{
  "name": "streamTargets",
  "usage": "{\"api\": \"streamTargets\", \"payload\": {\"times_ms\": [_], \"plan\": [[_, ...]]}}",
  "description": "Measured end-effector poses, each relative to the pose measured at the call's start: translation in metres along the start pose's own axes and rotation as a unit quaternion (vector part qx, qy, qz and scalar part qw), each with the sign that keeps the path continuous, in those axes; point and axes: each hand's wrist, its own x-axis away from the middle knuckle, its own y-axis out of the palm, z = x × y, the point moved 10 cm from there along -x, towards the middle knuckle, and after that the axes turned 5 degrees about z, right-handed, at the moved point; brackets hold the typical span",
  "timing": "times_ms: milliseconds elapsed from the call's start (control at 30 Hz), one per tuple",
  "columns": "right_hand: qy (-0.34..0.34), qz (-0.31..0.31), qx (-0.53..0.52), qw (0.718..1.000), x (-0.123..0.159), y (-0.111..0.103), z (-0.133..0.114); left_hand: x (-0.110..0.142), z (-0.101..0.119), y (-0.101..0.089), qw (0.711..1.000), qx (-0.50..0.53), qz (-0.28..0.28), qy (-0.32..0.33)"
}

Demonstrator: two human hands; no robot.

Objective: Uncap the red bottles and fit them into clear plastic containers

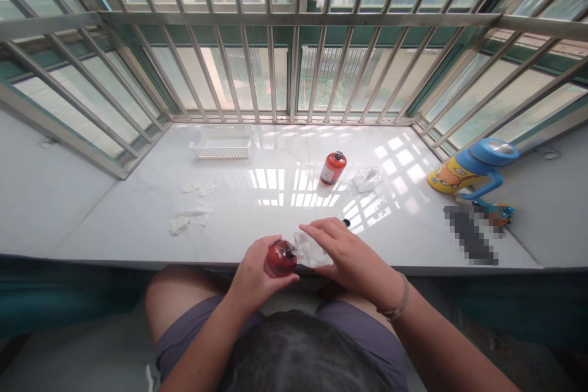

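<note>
My left hand (256,269) is closed around a shiny red bottle (279,260) near the front edge of the counter. Its dark opening faces right. A clear, transparent bottle (313,252) is in my right hand (339,249), tilted so its ridged neck meets or nearly meets the red bottle's mouth; whether they touch I cannot tell. My right fingers cover much of the clear bottle. Just beyond that hand lies a small black cap-like piece (346,223), partly hidden. A second red bottle (334,168) with a white label and black top stands farther back.
On the white counter (128,220) are a white plastic basket (223,146), crumpled tissues (190,218) and a clear wrapper-like item (367,179). At the right stand a blue-and-yellow handled flask (473,165) and a blurred dark object (471,236). Metal window bars (294,19) enclose the back.
</note>
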Motion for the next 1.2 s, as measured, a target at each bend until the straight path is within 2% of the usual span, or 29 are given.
{"api": "streamTargets", "payload": {"times_ms": [1200], "plan": [[-0.004,-0.021,0.033,0.999,0.0001,0.0014,-0.0053,0.0021,-0.0045,0.0063,1.000,0.009,-0.006,-0.001]]}}
